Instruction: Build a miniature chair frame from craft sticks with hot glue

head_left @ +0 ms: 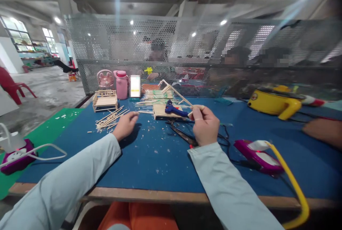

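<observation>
My left hand point(125, 126) is closed above the blue table, its fingertips pinched on the end of a thin wooden stick point(146, 112). My right hand point(205, 125) is raised and grips a small frame of joined wooden sticks point(176, 93) by its near end. Below that frame, a blue glue gun point(175, 109) rests on a flat wooden panel point(158, 111). Dark-handled pliers point(181, 134) lie beside my right hand. Left of my left hand is a loose pile of wooden sticks point(109, 119), with a small wooden model bed point(105, 100) behind it.
A pink bottle point(122, 84) and bundled sticks point(160, 95) stand before a perforated metal screen point(120, 41). On the right are a yellow electric pot point(275, 102), a purple power strip point(260, 158) and another person's arm point(324, 130). Another purple strip point(18, 157) is at left.
</observation>
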